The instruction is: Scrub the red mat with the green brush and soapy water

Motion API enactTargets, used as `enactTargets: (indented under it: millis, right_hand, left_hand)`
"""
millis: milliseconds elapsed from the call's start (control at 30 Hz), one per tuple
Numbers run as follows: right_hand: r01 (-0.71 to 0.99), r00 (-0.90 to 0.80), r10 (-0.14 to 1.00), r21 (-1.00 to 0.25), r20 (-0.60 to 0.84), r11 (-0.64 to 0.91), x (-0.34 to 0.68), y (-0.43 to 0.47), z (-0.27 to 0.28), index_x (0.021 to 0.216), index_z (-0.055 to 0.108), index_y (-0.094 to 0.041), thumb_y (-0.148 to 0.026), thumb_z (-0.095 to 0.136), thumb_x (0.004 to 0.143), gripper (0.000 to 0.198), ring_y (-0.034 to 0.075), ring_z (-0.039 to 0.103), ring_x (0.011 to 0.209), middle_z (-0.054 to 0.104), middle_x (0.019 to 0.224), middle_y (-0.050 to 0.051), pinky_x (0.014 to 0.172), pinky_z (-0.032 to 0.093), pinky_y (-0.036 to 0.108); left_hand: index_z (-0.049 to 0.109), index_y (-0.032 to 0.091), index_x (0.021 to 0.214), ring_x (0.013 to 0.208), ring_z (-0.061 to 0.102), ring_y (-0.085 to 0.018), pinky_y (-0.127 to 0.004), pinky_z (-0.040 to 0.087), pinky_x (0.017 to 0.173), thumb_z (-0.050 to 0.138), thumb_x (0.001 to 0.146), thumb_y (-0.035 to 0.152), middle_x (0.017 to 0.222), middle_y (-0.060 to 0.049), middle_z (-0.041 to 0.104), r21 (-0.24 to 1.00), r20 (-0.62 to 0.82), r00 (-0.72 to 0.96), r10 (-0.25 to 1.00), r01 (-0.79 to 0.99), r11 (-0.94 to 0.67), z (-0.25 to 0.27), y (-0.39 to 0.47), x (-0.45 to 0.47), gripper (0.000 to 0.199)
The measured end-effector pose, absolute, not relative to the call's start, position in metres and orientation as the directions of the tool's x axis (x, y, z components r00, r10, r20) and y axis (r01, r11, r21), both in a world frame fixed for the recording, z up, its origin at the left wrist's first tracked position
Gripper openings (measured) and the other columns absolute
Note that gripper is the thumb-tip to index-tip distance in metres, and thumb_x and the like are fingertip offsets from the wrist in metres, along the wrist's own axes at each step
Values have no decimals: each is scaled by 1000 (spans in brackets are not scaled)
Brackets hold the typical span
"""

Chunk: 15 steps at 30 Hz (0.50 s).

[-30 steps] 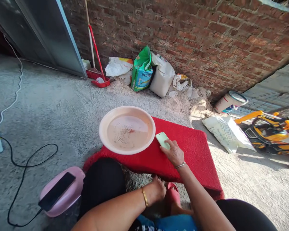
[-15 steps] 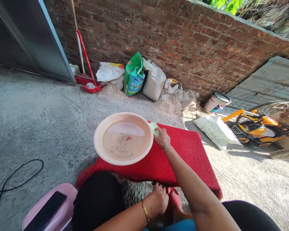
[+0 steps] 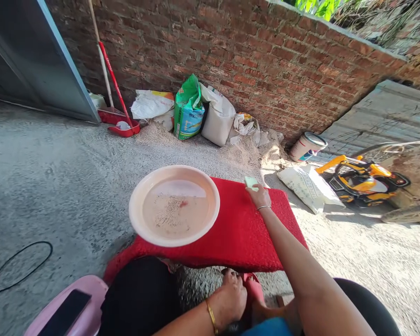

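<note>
My right hand (image 3: 259,196) pinches a flat, pale green piece (image 3: 251,182), possibly a sponge or a scraper; its exact kind is unclear. It is at the far right part of a low bench with a red plush cover (image 3: 234,224). On the bench's left part stands a wide, pale pink basin (image 3: 136,224) with shallow water, dark specks and a small reddish bit inside. Down between my knees, close to the bench's front edge, is my left hand (image 3: 234,295), its fingers curled. Whatever those fingers hold, if anything, is hidden.
Along the brick wall (image 3: 231,60) sit a green bag (image 3: 189,112), a white sack (image 3: 219,121) and a red dustpan (image 3: 126,129). A bucket (image 3: 308,146) and a yellow toy excavator (image 3: 366,179) are right. A phone (image 3: 66,310) lies on a pink stool (image 3: 95,291); a black cable (image 3: 19,280) loops left.
My right hand has moved right with the pale green piece, from beside the basin's rim to the far right of the bench. My left hand stays low, curled. The view has shifted slightly.
</note>
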State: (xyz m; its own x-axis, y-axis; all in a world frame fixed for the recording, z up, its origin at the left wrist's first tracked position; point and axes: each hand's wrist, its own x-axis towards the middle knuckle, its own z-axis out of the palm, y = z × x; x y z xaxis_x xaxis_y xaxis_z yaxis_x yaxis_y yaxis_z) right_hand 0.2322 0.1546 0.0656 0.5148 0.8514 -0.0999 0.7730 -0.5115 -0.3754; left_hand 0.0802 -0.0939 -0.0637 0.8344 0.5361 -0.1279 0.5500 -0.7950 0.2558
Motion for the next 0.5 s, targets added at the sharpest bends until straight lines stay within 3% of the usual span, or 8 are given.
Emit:
enactTargets:
  millis: [133, 267, 367, 500]
  right_hand:
    - [891, 242, 969, -385, -45, -241, 157, 174, 62, 120, 60, -31, -58, 56, 82, 47, 24, 59, 105, 53, 120, 9, 88, 45, 37]
    - [952, 40, 998, -303, -43, -51, 125, 190, 58, 123, 58, -32, -59, 50, 86, 47, 24, 58, 107, 52, 120, 9, 87, 46, 36]
    - [959, 53, 994, -272, -93, -77, 152, 198, 56, 126, 57, -34, -60, 49, 86, 48, 25, 59, 105, 52, 121, 9, 88, 45, 38]
    - [907, 285, 952, -290, -113, -306, 239, 203, 54, 123, 60, -31, -59, 51, 85, 48, 27, 58, 107, 55, 122, 11, 91, 43, 42]
  left_hand:
    - [64, 7, 112, 117, 55, -35, -57, 33, 101, 47, 88, 25, 124, -23, 60, 266, -169, 808, 564, 588, -764, -72, -90, 74, 35]
    - [63, 10, 115, 121, 53, -34, -57, 33, 103, 49, 86, 22, 130, -22, 57, 290, -250, 777, 578, 630, -721, -77, -86, 67, 34]
    - [63, 11, 114, 122, 53, -33, -56, 33, 104, 47, 88, 23, 131, -21, 57, 307, -272, 781, 562, 624, -719, -79, -87, 62, 33]
    - [63, 10, 113, 119, 55, -34, -57, 33, 103, 43, 89, 22, 130, -22, 57, 303, -242, 797, 553, 604, -737, -80, -93, 60, 33]
